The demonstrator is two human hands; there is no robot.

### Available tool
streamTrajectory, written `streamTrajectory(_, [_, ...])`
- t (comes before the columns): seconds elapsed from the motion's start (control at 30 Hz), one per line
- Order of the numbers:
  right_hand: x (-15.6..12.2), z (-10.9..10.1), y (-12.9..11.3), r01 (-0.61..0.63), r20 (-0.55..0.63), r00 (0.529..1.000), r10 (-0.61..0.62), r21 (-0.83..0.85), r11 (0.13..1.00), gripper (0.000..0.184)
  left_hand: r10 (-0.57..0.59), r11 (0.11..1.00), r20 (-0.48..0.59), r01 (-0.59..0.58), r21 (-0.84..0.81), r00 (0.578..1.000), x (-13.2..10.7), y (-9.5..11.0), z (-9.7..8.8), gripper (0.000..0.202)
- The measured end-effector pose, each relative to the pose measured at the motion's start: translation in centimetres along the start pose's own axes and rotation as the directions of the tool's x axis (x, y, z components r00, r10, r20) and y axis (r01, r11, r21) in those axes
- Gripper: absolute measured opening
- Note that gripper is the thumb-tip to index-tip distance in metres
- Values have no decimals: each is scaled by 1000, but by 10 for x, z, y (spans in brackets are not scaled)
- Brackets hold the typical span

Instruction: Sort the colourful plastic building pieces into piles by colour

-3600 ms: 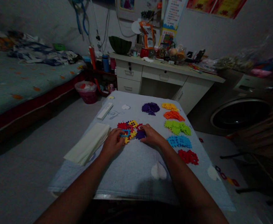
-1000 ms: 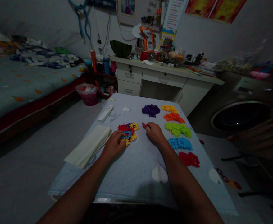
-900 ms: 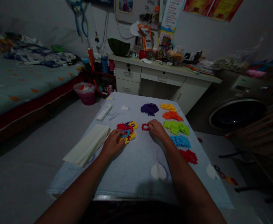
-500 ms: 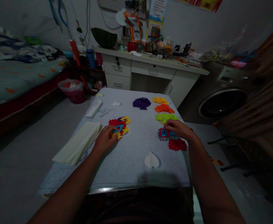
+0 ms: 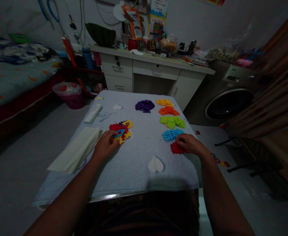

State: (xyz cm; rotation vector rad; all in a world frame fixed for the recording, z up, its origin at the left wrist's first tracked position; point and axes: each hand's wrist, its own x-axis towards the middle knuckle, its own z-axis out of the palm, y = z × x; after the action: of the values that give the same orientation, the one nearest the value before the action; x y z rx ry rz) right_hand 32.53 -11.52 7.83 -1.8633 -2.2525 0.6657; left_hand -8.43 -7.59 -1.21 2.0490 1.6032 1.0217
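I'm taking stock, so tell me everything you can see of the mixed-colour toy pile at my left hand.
The mixed-colour toy pile is a low, overlapping heap of flat, notched pieces, apparently plastic: red, yellow, blue and dark purple, some with openings. It lies on the pale blue cloth, left of centre. The left hand touches its near-left side, hiding part; whether pieces interlock is unclear.

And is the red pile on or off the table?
On: the red pile lies on the cloth, partly behind the right hand.

Left hand and right hand sit well apart, fingers curled.
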Motion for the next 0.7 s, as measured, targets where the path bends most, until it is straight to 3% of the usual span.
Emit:
streamTrajectory(0.13, [1, 3, 2, -46, -33, 999, 40, -211, 976, 15, -9, 1000, 19, 9, 3, 1000, 0, 0, 0, 34])
streamTrajectory(0.3, [6, -2, -10, -68, -64, 997, 52, -273, 960, 15, -4, 1000, 19, 4, -2, 1000, 0, -1, 0, 33])
streamTrajectory(0.5, [38, 4, -68, 96, -45, 993, -109, -225, 970, 16, 37, 999, -28, -38, -24, 999, 0, -1, 1, 31])
streamTrajectory(0.7, [86, 52, -135, 343, 25, 939, -343, -147, 928, 19, 12, 999, -74, -15, -41, 997, -1, 3, -1, 30])
